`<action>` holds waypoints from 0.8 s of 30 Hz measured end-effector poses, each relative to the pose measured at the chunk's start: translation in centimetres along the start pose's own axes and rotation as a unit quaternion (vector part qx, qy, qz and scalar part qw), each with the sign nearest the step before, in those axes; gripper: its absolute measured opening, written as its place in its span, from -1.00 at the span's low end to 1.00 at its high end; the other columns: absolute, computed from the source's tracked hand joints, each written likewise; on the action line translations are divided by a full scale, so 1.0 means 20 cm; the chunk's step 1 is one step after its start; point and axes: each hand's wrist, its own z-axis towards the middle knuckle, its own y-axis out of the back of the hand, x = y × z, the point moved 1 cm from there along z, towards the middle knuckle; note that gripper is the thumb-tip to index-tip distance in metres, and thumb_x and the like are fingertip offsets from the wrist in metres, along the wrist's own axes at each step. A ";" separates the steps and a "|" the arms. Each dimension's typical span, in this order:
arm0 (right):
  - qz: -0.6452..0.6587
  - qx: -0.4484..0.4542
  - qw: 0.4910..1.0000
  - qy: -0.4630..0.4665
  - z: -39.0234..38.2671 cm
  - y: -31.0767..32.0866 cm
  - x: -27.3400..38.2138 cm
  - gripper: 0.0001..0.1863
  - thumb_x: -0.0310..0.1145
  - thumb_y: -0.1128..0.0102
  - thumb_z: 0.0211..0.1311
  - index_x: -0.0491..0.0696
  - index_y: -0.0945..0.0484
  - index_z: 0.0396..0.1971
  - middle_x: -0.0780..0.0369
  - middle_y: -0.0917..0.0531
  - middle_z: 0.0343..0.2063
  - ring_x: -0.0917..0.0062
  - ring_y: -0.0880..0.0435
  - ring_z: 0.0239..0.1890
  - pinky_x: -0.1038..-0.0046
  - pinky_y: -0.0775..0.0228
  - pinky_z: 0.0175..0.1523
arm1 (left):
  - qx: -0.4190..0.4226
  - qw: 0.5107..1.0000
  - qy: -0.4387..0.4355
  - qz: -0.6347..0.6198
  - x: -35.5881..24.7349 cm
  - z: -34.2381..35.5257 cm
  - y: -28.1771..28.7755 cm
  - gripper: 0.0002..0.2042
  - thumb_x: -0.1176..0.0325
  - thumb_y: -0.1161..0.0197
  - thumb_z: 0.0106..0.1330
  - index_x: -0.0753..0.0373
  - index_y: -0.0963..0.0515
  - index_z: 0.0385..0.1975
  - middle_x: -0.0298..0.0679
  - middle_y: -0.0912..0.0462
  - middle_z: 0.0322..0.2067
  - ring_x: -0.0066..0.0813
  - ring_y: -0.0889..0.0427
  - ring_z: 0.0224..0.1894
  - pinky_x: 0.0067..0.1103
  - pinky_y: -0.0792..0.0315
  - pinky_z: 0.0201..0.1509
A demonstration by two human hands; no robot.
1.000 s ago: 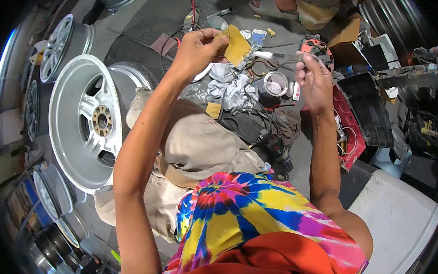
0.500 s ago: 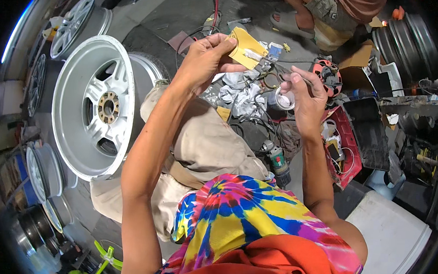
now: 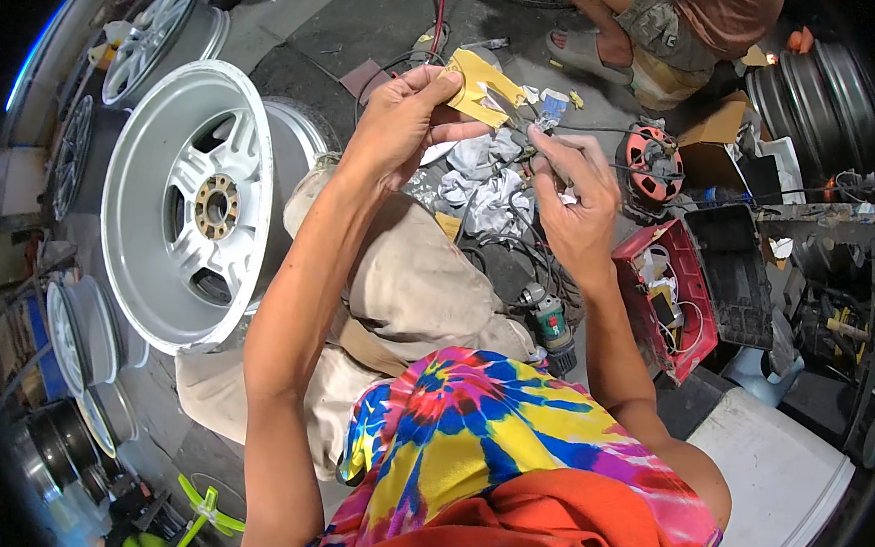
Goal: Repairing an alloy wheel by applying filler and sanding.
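My left hand pinches a piece of yellow paper by its left edge, thumb on top. A smear of white paste lies on the paper. My right hand is closed on a thin grey putty knife, whose narrow blade reaches over the paper's right side at the paste. Its handle is mostly hidden by my fingers. Behind that hand, a tub of white paste shows only in part.
A silver wheel rim stands at my left. Crumpled rags, a green power tool and a red cable reel lie ahead. At right are a red toolbox and dark rims. Another person's foot is at the far side.
My right hand has moved left with the putty knife, bringing the blade over the yellow paper and covering much of the tub. My left hand stays nearly in place.
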 end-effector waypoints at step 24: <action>0.261 0.098 0.933 -0.228 -0.03 0.08 -0.13 -0.75 -0.34 -0.14 0.39 -0.20 -0.58 -0.10 0.28 -0.67 -0.45 0.75 -0.45 -0.50 0.66 -0.34 -0.37 | 0.034 0.998 -0.049 -0.028 0.02 0.03 -0.01 -0.80 0.34 -0.22 0.39 0.38 -0.57 -0.19 -0.16 -0.66 -0.23 -0.41 -0.72 -0.27 -0.56 -0.70 -0.16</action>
